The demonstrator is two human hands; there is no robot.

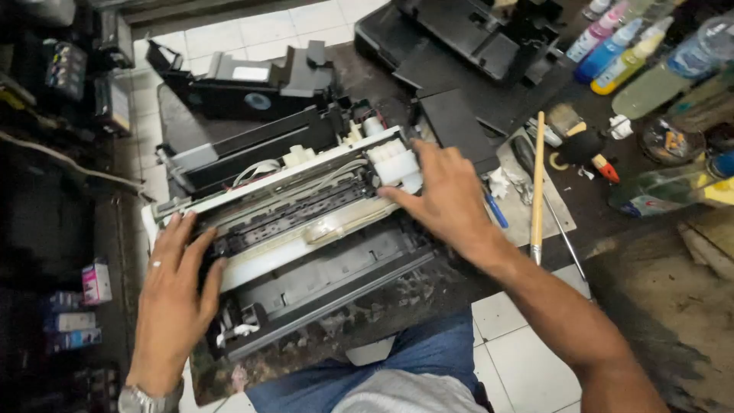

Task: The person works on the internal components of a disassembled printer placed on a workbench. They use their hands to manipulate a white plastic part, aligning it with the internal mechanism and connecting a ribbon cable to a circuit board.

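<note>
Stripped-down printer chassis (pixel 306 229) sits on a stained board across the person's lap, hanging a bit past its near edge. Left hand (pixel 174 294) lies flat and open on the left end; right hand (pixel 443 200) is spread open over the right end, fingertips by the white plastic block (pixel 396 164). Neither grip is closed on anything. Risk, I'd say: the frame could slide off, or the loose white cables (pixel 260 170) could snag.

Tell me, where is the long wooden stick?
In the head view, the long wooden stick lies upright on the right side of the work surface, just right of the right hand and the opened printer, near the coloured bottles.
</note>
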